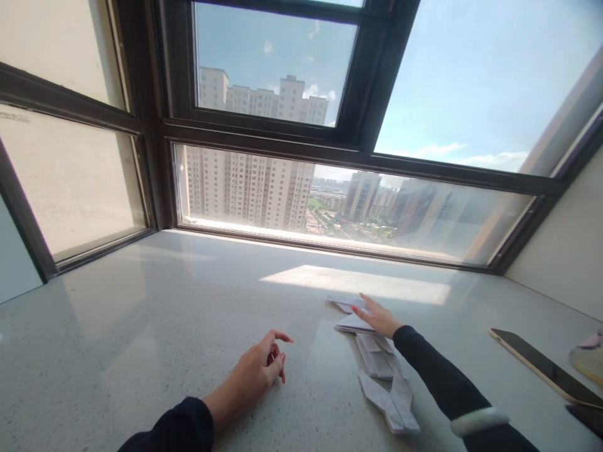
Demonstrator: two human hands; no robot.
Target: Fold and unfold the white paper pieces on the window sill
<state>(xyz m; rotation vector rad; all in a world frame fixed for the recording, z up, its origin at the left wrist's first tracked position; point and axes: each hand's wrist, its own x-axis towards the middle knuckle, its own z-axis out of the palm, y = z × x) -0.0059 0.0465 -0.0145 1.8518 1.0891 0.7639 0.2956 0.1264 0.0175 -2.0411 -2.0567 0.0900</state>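
My right hand (pixel 378 317) stretches over a row of folded white paper pieces, with its fingers extended and resting on or just above them. Beyond and beneath its fingers lie a far paper piece (pixel 340 302) and a flat folded stack (pixel 352 324). Partly under my right wrist is a rectangular folded piece (pixel 375 363). Closest to me, a paper with pointed flaps (pixel 387 402) lies left of the dark sleeve. My left hand (pixel 257 365) hovers over or rests on the stone surface, left of the papers, its fingers loosely bent and apart, holding nothing.
The speckled pale stone sill (pixel 155 339) runs up to a dark window frame (pixel 264 141). On the right lie a phone (pixel 549 364), a dark flat object (pixel 585 419) and a blurred pale item (pixel 588 358). A pale bangle (pixel 479 422) circles my right sleeve.
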